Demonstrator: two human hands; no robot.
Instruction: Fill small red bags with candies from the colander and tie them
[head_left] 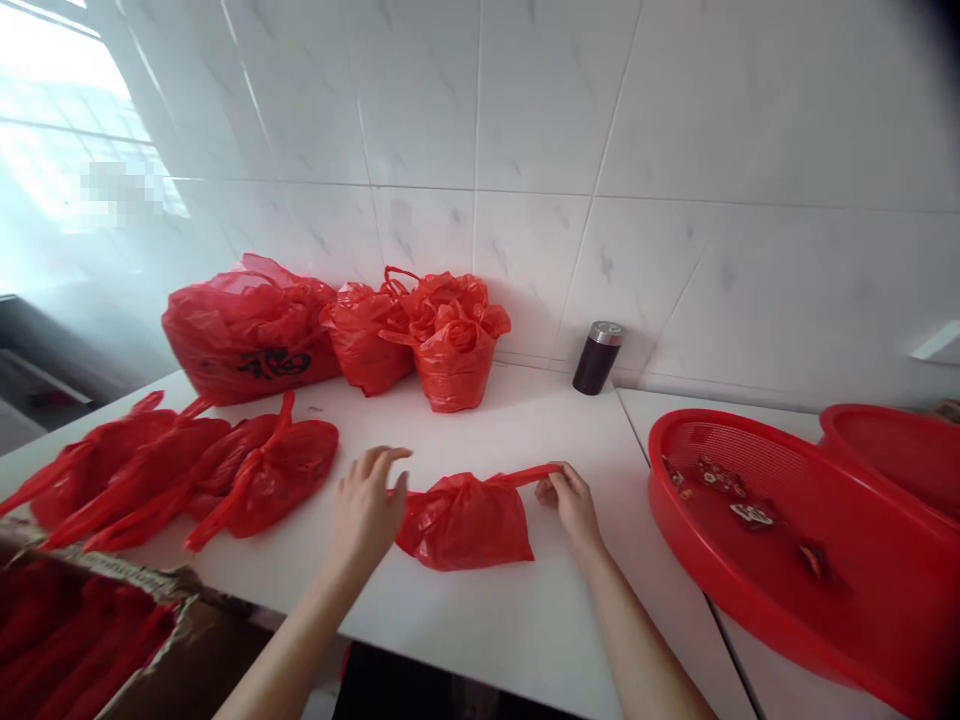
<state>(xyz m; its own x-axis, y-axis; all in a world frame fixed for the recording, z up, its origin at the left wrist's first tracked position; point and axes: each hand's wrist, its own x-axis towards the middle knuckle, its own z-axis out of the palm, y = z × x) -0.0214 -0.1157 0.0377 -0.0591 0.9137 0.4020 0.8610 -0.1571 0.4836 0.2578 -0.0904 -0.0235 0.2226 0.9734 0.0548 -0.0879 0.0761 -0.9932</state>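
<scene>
A small red plastic bag (466, 523) lies on the white table (480, 610) in front of me. My left hand (367, 505) rests beside its left edge with fingers spread, touching the bag. My right hand (571, 500) pinches the bag's twisted handle (534, 474), which is stretched out to the right.
Several tied red bags (187, 475) lie in a row at the left. Larger stuffed red bags (251, 335) (450, 345) stand against the tiled wall, near a dark jar (598, 357). A red basket (795, 545) with small packets sits at the right, a second red basin (900, 460) behind it. A cardboard box (90, 640) of red bags is at the lower left.
</scene>
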